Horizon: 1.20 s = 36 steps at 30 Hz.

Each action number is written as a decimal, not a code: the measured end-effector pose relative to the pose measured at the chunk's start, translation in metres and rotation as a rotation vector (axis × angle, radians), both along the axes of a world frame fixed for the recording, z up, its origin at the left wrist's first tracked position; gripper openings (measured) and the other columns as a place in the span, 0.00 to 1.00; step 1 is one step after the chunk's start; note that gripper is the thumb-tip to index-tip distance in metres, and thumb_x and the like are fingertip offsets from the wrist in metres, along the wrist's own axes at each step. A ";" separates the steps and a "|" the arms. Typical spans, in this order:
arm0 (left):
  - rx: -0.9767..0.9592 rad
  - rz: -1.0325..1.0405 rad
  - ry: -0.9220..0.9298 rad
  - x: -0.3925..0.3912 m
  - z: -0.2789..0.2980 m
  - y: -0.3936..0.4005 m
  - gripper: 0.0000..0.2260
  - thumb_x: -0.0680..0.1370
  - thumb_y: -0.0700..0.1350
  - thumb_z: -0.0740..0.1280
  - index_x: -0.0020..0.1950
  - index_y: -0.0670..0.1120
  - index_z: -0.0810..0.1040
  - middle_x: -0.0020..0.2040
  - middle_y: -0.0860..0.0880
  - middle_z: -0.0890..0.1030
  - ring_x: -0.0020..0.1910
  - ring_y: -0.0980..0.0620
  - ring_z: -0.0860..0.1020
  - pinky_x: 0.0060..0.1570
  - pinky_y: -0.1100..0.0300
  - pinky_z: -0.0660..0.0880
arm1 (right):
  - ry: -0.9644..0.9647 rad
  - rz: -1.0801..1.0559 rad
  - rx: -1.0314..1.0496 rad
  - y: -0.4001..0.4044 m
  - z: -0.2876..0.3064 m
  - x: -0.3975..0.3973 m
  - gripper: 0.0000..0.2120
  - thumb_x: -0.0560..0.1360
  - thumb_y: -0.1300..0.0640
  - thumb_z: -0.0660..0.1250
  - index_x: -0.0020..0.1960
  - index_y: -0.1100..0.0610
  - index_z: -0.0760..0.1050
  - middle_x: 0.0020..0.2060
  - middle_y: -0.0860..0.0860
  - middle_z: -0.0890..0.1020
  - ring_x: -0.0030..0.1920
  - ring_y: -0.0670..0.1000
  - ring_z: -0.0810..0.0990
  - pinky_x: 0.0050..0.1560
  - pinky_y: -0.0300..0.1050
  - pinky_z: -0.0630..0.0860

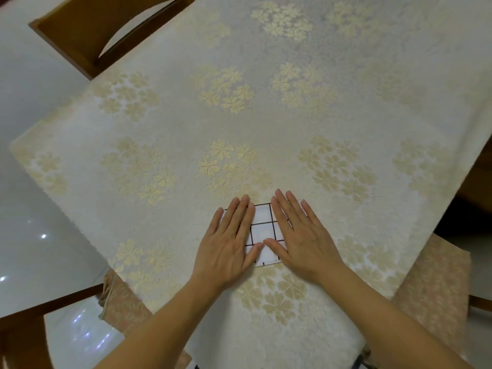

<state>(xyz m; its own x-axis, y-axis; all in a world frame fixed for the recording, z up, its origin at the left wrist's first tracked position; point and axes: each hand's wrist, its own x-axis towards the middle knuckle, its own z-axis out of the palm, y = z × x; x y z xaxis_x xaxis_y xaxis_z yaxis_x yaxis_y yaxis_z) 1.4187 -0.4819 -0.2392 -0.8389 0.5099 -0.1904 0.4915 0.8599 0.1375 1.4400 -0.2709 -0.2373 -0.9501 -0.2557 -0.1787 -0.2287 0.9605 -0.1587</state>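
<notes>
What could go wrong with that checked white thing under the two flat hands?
1. The left hand and right hand only press flat on the checked piece. Neither pinches it, so a sideways push might slide it or leave it crooked.
2. It lies on a tablecloth, which could perhaps bunch up or drag if the hands push hard.
</notes>
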 end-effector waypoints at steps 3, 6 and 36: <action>0.000 0.037 -0.008 0.000 0.001 -0.003 0.34 0.82 0.64 0.44 0.81 0.45 0.43 0.82 0.47 0.44 0.81 0.49 0.42 0.78 0.47 0.48 | -0.023 -0.072 0.015 0.011 0.003 0.004 0.40 0.81 0.34 0.46 0.80 0.58 0.37 0.81 0.53 0.39 0.80 0.51 0.38 0.79 0.55 0.47; 0.007 0.059 0.004 0.000 0.001 -0.003 0.33 0.83 0.64 0.45 0.81 0.45 0.44 0.82 0.47 0.44 0.81 0.50 0.42 0.78 0.47 0.47 | -0.025 -0.082 0.040 0.015 0.004 0.007 0.40 0.81 0.33 0.46 0.80 0.59 0.37 0.81 0.53 0.39 0.80 0.51 0.38 0.79 0.56 0.47; 0.270 1.046 -0.181 0.020 0.052 0.026 0.18 0.80 0.58 0.63 0.62 0.47 0.74 0.59 0.48 0.76 0.59 0.46 0.73 0.52 0.52 0.69 | -0.142 -1.061 -0.370 -0.009 0.046 -0.001 0.11 0.79 0.48 0.66 0.53 0.56 0.74 0.46 0.51 0.79 0.45 0.54 0.75 0.41 0.46 0.71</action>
